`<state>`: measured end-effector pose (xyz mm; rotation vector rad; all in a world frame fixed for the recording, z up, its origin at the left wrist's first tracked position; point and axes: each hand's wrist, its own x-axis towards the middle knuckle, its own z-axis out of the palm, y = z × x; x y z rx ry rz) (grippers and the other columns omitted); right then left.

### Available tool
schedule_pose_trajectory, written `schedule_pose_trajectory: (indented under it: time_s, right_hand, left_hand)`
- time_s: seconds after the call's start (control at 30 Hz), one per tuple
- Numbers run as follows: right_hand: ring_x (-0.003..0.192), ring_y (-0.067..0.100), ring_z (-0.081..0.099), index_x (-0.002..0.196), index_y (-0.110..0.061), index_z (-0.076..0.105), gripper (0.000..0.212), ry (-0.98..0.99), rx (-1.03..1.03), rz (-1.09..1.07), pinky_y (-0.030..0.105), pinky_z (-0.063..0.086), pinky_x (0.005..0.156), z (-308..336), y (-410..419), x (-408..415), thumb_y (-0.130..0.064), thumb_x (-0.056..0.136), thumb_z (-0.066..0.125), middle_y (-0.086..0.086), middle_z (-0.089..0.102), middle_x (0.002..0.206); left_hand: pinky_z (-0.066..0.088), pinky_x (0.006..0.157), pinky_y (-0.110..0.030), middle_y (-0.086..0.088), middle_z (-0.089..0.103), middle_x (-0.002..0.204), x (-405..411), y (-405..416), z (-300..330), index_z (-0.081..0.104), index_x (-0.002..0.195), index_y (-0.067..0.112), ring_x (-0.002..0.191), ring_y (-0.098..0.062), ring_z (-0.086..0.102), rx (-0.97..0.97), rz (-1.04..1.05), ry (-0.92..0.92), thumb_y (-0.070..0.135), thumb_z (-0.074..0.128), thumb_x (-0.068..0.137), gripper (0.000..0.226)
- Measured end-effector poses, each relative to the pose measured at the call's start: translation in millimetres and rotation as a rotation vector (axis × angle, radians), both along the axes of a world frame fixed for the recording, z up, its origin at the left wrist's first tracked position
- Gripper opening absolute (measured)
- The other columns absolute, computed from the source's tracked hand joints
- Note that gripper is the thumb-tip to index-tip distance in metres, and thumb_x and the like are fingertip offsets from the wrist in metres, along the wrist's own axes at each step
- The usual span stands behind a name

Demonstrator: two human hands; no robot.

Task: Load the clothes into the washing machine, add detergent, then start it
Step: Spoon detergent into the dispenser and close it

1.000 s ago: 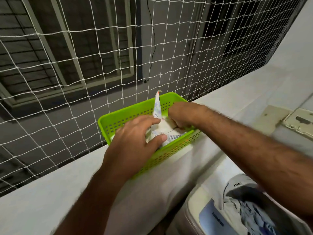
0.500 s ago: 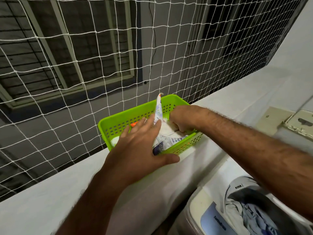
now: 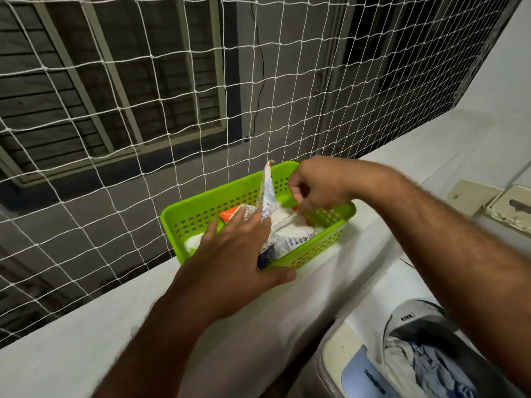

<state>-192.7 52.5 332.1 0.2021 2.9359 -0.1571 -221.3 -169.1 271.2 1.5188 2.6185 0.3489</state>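
A green plastic basket [image 3: 184, 216] stands on the white ledge [image 3: 71, 349]. Inside it lies an opened white and blue detergent pouch [image 3: 287, 231] with one torn flap standing upright. My left hand [image 3: 230, 259] lies flat against the pouch with straight fingers, its thumb along the basket's front wall. My right hand [image 3: 319, 185] hovers over the basket's right end with curled fingers that pinch a small red thing [image 3: 297, 208], mostly hidden. At the bottom right is the open washing machine [image 3: 359, 377] with clothes [image 3: 431, 369] in its drum.
An orange packet [image 3: 230, 215] lies at the basket's back left. White netting [image 3: 143, 110] closes off the ledge just behind the basket. A beige wall plate [image 3: 471, 196] and a fitting sit to the right.
My right hand has risen out of the pouch and now hovers above it. My left hand has let go of the pouch and flattened, with its thumb down on the basket's front.
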Motion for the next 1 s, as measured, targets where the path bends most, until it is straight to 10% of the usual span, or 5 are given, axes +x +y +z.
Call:
schedule_pose_trajectory:
  time_s: [0.4, 0.67, 1.0]
  right_hand:
    - [0.056, 0.014, 0.067, 0.078, -0.006, 0.065, 0.012, 0.361, -0.922, -0.322, 0.029, 0.056, 0.053, -34, -12, -6, 0.001, 0.087, 0.068, 0.010, 0.066, 0.062]
    - [0.066, 0.035, 0.072, 0.073, -0.009, 0.064, 0.017, 0.681, -0.726, -0.486, 0.042, 0.062, 0.061, -27, 9, -10, -0.004, 0.089, 0.067, 0.021, 0.071, 0.072]
    - [0.054, 0.022, 0.072, 0.070, -0.011, 0.064, 0.020, 0.626, -0.549, -0.536, 0.046, 0.062, 0.058, -43, 4, -17, -0.003, 0.088, 0.064, 0.012, 0.071, 0.061]
  left_hand:
    - [0.004, 0.118, -0.043, 0.016, 0.003, 0.160, -2, 1, -4, 0.012, 0.149, 0.036, 0.147, -0.006, -0.005, 0.061, -0.006, -0.043, 0.085, 0.036, 0.071, 0.096]
    - [0.004, 0.118, -0.041, 0.013, 0.003, 0.160, -1, 1, -3, 0.012, 0.151, 0.034, 0.147, -0.007, -0.004, 0.044, 0.025, -0.029, 0.087, 0.030, 0.066, 0.102]
    - [0.007, 0.120, -0.042, 0.014, 0.005, 0.160, -2, 1, -3, 0.011, 0.151, 0.036, 0.147, -0.008, -0.003, 0.045, 0.013, -0.043, 0.086, 0.035, 0.067, 0.100]
